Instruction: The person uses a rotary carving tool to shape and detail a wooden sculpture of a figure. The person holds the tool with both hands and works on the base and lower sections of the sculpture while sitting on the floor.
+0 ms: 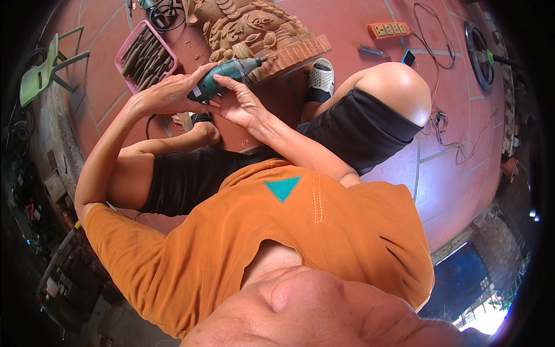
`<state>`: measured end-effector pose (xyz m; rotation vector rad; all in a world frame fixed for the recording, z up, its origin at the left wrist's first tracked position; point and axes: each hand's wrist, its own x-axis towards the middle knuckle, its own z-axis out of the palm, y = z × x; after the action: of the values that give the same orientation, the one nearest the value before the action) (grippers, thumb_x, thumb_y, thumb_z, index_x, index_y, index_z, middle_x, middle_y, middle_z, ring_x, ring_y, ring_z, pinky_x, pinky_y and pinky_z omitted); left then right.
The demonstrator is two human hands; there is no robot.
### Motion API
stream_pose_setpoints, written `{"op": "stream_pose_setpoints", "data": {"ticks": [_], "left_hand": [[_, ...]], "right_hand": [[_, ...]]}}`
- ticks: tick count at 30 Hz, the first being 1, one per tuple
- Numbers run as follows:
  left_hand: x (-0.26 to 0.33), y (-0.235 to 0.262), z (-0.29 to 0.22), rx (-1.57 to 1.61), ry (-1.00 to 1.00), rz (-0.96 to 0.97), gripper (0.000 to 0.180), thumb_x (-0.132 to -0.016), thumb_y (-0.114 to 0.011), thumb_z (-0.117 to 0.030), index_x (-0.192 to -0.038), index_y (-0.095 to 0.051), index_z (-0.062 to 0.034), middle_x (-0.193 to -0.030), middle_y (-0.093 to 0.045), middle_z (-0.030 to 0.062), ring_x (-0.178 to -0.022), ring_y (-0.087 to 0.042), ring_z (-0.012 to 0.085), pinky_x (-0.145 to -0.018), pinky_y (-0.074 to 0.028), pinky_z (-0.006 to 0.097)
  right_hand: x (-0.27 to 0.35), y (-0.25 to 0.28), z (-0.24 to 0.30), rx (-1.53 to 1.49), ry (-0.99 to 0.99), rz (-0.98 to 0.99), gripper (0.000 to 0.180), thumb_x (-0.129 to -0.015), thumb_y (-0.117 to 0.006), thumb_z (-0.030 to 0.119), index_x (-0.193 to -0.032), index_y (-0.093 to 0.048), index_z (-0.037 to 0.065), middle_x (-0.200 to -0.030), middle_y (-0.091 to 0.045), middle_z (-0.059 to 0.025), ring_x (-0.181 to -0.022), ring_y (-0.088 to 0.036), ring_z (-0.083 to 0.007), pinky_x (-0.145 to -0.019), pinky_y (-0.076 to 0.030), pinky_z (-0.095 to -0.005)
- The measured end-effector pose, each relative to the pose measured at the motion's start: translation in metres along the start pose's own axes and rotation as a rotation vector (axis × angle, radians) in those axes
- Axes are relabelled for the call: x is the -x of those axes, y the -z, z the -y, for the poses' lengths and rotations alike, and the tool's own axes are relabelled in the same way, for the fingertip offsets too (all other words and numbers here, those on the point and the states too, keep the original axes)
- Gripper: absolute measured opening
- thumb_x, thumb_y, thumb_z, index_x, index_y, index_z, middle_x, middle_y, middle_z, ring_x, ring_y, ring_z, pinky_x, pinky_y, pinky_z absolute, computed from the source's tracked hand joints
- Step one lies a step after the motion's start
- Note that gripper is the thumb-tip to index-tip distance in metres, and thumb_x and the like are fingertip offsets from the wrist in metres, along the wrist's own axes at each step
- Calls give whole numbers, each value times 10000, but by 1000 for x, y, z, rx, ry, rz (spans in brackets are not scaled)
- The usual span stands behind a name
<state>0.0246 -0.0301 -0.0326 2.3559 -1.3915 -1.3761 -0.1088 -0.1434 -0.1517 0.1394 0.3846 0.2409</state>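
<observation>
A green handheld rotary tool (pixel 222 77) is held between both my hands, its nose and thin bit pointing right. My left hand (pixel 173 92) wraps round its rear end from the left. My right hand (pixel 241 107) grips it from below and the right, with the thumb laid along its body. The bit's tip is close to the brown wooden carving (pixel 254 29), at its ridged base; whether it touches I cannot tell. The carving lies tilted on the floor in front of me, deeply cut with scrolls and rounded shapes.
To the left stands a pink basket (pixel 122 55) full of wooden-handled tools, beyond it a green chair (pixel 40 78). An orange power strip (pixel 388 30), a blue-screened device (pixel 409 58) and loose cables (pixel 439 121) lie on the red tiles. A dark ring (pixel 478 56) is far right.
</observation>
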Motion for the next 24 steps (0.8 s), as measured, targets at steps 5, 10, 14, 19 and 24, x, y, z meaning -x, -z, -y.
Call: {"op": "stream_pose_setpoints", "data": {"ticks": [5,10,14,19,24], "left_hand": [[-2,0,3,-10,0,24,1009,-805,-809,-333,-1558,-165,-142,-1083,-680,247,-1086,-638,425,-1078,-352,517],[-2,-1,4,-40,6,39,1008,-808,-806,-369,-1560,-171,-151,-1095,-673,257,-1081,-641,420,-1060,-373,495],[-3,-1,6,-5,-26,35,1011,-793,-807,-339,-1561,-178,-147,-1038,-669,269,-1020,-652,420,-931,-448,477],[-4,-8,15,3,-86,-13,1032,-764,-810,-264,-1564,-172,-130,-934,-663,281,-926,-660,431,-803,-496,478],[-3,-2,7,-19,-15,36,988,-809,-806,-345,-1555,-189,-145,-1082,-675,249,-1048,-650,415,-944,-453,469]], "right_hand": [[0,3,-1,-11,-3,8,444,-858,-754,89,-1247,-538,105,-1176,-618,-72,-1119,-629,-259,-964,-539,-549],[2,3,-3,-20,10,-32,448,-857,-753,86,-1249,-536,107,-1181,-608,-80,-1135,-618,-266,-960,-535,-573],[2,4,-3,-32,11,-19,452,-857,-751,83,-1254,-535,110,-1184,-604,-77,-1137,-615,-268,-962,-532,-582],[5,2,-4,-49,-6,-23,415,-853,-752,74,-1221,-567,123,-1181,-638,-70,-1128,-621,-269,-1009,-484,-550],[3,2,-2,-27,22,-31,442,-851,-755,76,-1238,-545,111,-1183,-609,-75,-1130,-619,-266,-957,-532,-580]]}}
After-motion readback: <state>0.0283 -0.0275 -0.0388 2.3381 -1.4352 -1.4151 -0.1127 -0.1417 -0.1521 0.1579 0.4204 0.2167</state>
